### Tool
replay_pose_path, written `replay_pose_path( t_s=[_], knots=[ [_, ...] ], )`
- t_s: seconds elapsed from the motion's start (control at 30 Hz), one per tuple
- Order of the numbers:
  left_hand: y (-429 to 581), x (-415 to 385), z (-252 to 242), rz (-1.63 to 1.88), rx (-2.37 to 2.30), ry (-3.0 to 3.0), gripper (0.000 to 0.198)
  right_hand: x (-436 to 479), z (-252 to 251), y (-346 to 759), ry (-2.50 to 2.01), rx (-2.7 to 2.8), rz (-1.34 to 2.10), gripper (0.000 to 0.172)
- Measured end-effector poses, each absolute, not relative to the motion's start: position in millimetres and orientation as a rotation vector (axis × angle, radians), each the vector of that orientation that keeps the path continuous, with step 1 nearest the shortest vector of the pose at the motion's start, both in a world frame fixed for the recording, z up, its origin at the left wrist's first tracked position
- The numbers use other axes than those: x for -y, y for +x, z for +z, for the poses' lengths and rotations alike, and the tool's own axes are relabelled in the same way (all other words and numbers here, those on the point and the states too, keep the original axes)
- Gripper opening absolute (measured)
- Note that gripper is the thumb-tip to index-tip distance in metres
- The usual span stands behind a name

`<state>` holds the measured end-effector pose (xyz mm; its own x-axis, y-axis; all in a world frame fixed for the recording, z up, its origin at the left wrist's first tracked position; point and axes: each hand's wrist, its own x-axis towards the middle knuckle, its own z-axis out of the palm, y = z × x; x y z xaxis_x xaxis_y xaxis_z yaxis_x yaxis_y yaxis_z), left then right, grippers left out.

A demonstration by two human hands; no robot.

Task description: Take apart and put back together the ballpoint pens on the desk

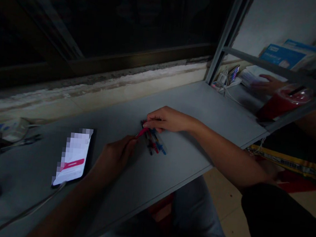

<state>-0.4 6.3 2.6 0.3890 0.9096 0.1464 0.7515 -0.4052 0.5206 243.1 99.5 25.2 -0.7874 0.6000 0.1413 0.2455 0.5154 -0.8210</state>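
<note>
My left hand (117,151) and my right hand (165,118) come together above the grey tabletop (189,144). Between their fingertips is a slim pink object (142,132); the dim light and blur hide its exact kind. Both hands have closed fingers, pinching it from either end. Just below my right hand lie several pens (155,143) side by side, with black, red and blue parts showing. My right fingers partly cover their upper ends. To the left of my left hand, a lit phone (76,159) rests on the table with a cable at its lower end.
A metal shelf frame (220,42) stands at the right. Beyond it are a co-worker's hand (267,84), a lidded cup of red drink (282,102) and blue-and-white packs (284,56). A dark window (134,15) runs behind the table. Blurred items and cables lie far left.
</note>
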Motion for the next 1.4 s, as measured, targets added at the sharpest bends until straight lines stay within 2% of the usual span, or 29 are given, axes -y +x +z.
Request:
replay_pose_path(
  t_s=[0.13, 0.33, 0.47, 0.63, 0.77, 0.97, 1.4],
  knots=[
    [-3, -6, 3, 0.651, -1.48, 2.415, 0.043, -99, 21, 238, -0.813, 2.304, 1.225, 0.053],
    [-6, -7, -2, 0.782, -1.444, 2.697, 0.047, -98, 19, 237, -0.912, 2.148, 1.425, 0.055],
    [-5, -3, -1, 0.792, -1.471, 2.712, 0.041, -97, 22, 238, -0.922, 2.072, 1.532, 0.056],
    [2, 5, 3, 0.667, -1.212, 2.568, 0.047, -99, 21, 236, -0.995, 1.88, 1.471, 0.051],
    [6, 10, 2, 0.594, -0.944, 2.606, 0.034, -98, 22, 233, -1.008, 1.866, 1.497, 0.047],
    [2, 12, -3, 0.669, -0.846, 2.696, 0.028, -92, 23, 232, -0.982, 1.943, 1.53, 0.048],
    [5, 16, -2, 0.629, -0.839, 2.614, 0.039, -93, 16, 231, -0.896, 2.157, 1.478, 0.047]
  ],
)
